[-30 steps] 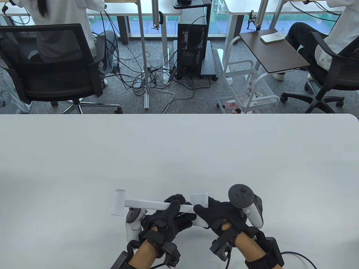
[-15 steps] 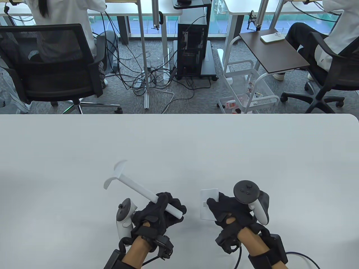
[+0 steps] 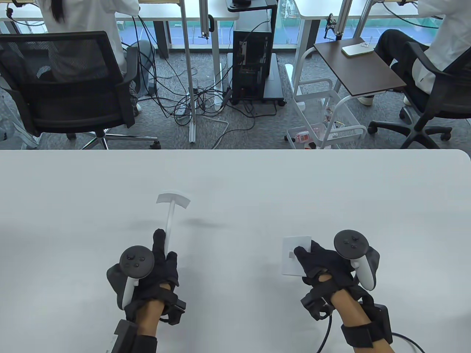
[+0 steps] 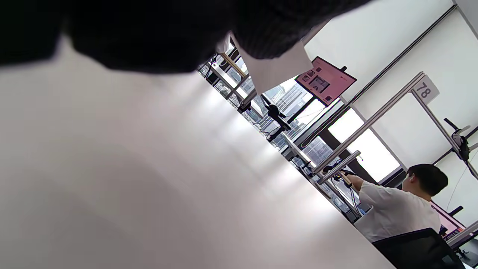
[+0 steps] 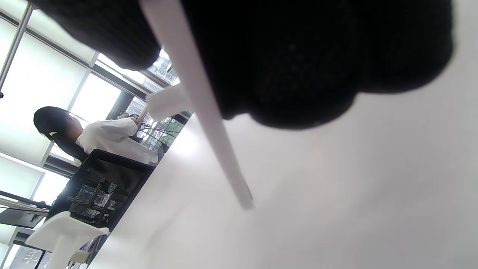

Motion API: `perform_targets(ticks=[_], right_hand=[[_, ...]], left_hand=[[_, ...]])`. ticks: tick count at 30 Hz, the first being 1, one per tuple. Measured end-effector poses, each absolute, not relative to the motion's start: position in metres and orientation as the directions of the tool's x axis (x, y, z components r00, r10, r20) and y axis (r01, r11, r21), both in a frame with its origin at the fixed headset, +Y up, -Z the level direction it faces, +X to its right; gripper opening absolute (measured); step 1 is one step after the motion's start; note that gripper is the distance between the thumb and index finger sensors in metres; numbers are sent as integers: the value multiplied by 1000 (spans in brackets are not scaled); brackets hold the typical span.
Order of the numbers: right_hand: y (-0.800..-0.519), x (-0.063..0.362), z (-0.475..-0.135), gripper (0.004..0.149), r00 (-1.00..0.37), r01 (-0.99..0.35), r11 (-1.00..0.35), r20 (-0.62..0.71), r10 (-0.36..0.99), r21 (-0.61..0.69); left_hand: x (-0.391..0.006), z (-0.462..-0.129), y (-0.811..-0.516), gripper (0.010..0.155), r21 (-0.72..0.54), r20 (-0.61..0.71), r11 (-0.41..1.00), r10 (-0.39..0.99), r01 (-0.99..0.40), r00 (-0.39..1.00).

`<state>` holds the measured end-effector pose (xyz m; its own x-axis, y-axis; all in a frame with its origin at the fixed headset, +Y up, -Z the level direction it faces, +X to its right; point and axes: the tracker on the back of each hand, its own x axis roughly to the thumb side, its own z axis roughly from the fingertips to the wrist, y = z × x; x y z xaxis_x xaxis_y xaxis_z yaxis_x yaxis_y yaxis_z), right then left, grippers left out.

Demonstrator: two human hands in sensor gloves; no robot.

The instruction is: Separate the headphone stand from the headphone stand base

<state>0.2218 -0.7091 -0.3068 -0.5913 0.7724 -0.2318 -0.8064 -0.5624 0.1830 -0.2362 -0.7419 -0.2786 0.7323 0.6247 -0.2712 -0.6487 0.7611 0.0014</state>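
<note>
Your left hand (image 3: 156,263) has its grip clenched around the lower end of the headphone stand (image 3: 171,217), so the white post runs out from your fingers toward twelve o'clock and ends in the curved cradle, which seems to sit clear of the desk (image 3: 235,184), judging by the shadow lying apart from it at about three o'clock of the post. Holding it low on the post makes sense: that is the end that plugs in, and from there you control the whole length. Your right hand (image 3: 323,263) grasps the headphone stand base (image 3: 294,255), the flat white plate, with the thumb over its top face near a small square socket and the other fingers hidden beneath; in the right wrist view the plate shows as a thin edge running through your grip. The base sits at three o'clock of the stand, well apart from it, with bare desk between. Nothing joins the two parts, so I judge the separation itself done and only the setting down left. Whether the base rests on the desk or hangs just above it, I cannot tell.
</note>
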Motion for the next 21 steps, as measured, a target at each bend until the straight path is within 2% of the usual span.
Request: perform_targets(ticks=[7,10,13,21], right_hand=[[-707,233,-307,60,-558,-830,-533,-248,792,163],[-704,234,-308,61,-558,-830,-535,-246,793,160],[-705,236,-307,61,-558,-830,-535,-251,791,157],[-708,241,-309,60,-560,-828,-539,-275,781,156]], left_hand=[[-254,-285,-751,64,-87,-357,834,484,-545,799],[-260,-288,-752,63,-94,-392,793,526,-602,755],[-266,-286,-758,62,-84,-409,800,516,-594,753],[-263,-289,-749,62,-174,-412,943,192,-283,891]])
